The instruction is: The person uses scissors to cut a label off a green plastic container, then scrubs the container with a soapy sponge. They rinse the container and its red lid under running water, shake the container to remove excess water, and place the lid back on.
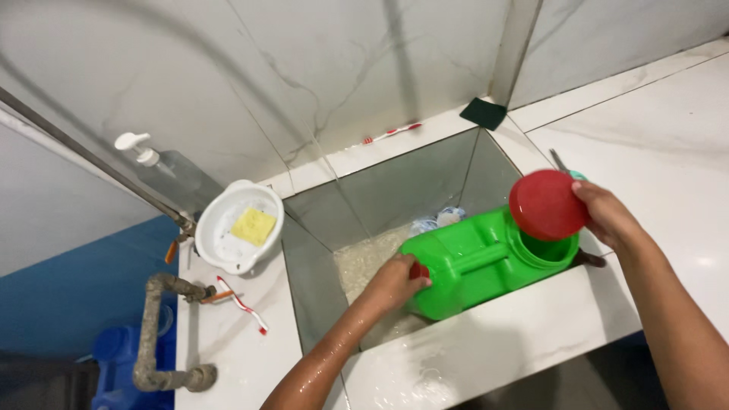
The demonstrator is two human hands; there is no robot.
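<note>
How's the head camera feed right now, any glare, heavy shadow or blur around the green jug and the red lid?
Head view: even bright light, the green jug and red lid sharp; soft sheen on the lid, small glare spots on the wet counter; long grey shadows streak the marble wall; the lower left corner is dark; straight edges bow from the wide lens; both hands, left and right, unblurred.

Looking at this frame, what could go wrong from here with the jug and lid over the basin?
The green jug lies tilted on the basin's rim, steadied only by the wet left hand at its base; it could slip into the water. The right hand holds the red lid off the open mouth, so contents might spill or water get in. The lid, pinched at its edge, could drop.
</note>
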